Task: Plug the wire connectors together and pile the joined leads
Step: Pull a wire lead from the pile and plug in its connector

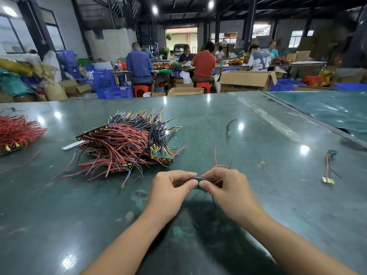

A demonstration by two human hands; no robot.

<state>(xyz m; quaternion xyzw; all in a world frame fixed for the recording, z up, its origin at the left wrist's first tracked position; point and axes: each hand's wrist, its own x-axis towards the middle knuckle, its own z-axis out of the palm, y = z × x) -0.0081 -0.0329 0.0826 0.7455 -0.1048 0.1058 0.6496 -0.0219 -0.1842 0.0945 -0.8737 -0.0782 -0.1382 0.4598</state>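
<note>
Both hands meet low over the tabletop (228, 120): the left hand (171, 187) and the right hand (222, 185) each pinch one end of a small green board (198, 180), fingers curled round it, with a red lead (216, 157) looping up behind the right hand and a dark lead trailing below it. The connectors themselves are hidden by the fingertips, so I cannot tell whether this pair is mated yet; it looks like the joining step is in hand. Just beyond and to the left sits a big pile of red and black leads (127, 143) with boards among them, which suggests many units are already done. At the far left lies a red bundle (17, 132). To the right, well apart, a single black lead (231, 126) and one wired piece (328, 165) lie loose, probably still to do.
</note>
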